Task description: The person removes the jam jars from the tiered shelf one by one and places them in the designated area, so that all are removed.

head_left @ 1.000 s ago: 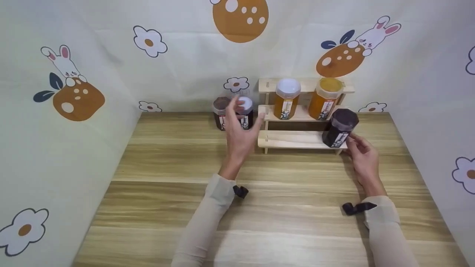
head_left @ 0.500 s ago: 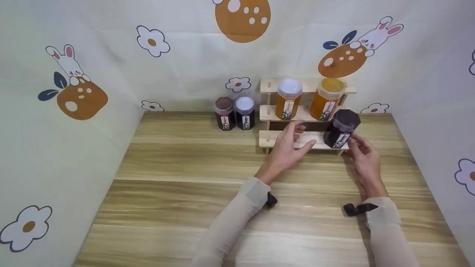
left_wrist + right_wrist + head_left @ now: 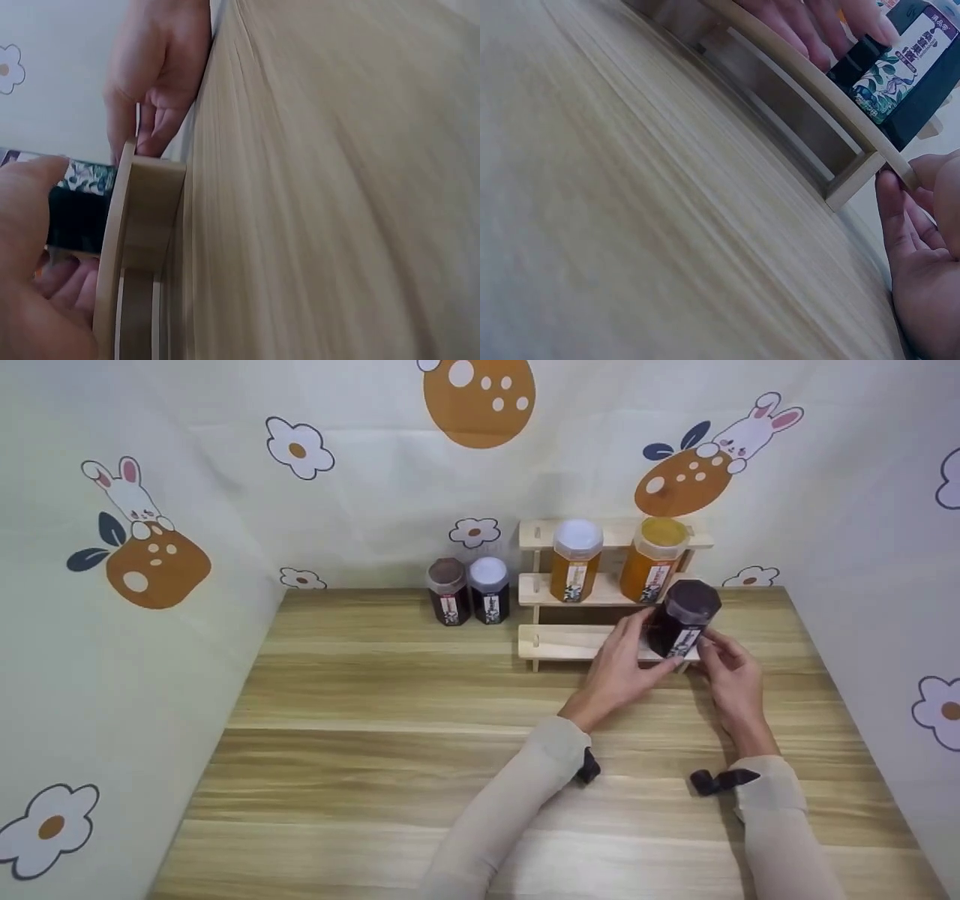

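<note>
A dark octagonal jar (image 3: 688,619) with a dark lid stands at the right end of the lowest step of a wooden tiered rack (image 3: 562,642). My left hand (image 3: 621,664) holds this jar, thumb across its front near the label (image 3: 911,64) and fingers round its left side. At the rack's right end, my right hand (image 3: 735,679) pinches the lowest board between thumb and fingers, as the right wrist view shows. On the middle step stand an amber jar (image 3: 576,562) with a white lid and another amber jar (image 3: 655,562) with a yellow lid.
Left of the rack, two smaller-looking dark jars stand side by side on the wood-grain table (image 3: 337,780): one brown-lidded jar (image 3: 448,592) and one white-lidded jar (image 3: 490,591). A printed cloth backdrop (image 3: 375,495) encloses the back and sides.
My left hand has moved right, from in front of the two dark jars on the table to the dark jar on the lowest step, and now holds it. My right hand stays at the rack.
</note>
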A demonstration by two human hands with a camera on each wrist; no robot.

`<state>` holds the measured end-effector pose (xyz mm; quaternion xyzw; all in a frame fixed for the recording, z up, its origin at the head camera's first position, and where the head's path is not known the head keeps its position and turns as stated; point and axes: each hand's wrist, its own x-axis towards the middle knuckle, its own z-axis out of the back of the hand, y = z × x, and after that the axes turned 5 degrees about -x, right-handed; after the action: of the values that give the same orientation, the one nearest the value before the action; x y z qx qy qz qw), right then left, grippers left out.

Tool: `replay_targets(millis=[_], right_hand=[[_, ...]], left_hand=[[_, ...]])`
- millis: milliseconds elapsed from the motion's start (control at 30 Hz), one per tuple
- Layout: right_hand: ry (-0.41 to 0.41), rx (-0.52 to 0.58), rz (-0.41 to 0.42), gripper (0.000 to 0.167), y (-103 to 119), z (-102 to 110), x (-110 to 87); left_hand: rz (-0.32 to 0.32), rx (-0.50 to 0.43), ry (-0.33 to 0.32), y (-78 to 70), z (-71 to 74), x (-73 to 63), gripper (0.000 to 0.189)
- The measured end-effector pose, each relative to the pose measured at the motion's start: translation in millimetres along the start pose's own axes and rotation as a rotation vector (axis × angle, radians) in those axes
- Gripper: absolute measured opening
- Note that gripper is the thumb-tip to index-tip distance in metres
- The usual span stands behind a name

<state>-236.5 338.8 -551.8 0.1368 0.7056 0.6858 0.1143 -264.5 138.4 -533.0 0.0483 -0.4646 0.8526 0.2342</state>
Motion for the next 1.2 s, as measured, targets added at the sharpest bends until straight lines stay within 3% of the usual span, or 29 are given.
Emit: replay_targets(millis=[267,467,700,833,1200], right_hand=[[0.01,0.029,-0.005,0.038,0.3,0.9,-0.4],[-0.004,0.013,-0.019,0.036,-2.9,2.7,1.8],[0.009,0.026,-0.031,0.038,-6.7,1.3,4.9],[0.013,0.026,-0.015,0.037,-3.7,-0.3,2.7],[0.014,0.039,-0.007,0.037,-3.6,1.4,2.4]], left_hand=[[0.056,0.109,-0.075,-10.8,-19.6,3.6,0.09],[0.11,0.274,-0.128,-17.5,-32.9,7.9,0.088],[0.13,0.403,-0.191,-19.9,-37.2,11.0,0.082],[0.137,0.378,-0.2,-20.2,-33.5,10.5,0.08],[0.08,0.094,-0.148,-7.1,-14.0,-5.4,0.075]])
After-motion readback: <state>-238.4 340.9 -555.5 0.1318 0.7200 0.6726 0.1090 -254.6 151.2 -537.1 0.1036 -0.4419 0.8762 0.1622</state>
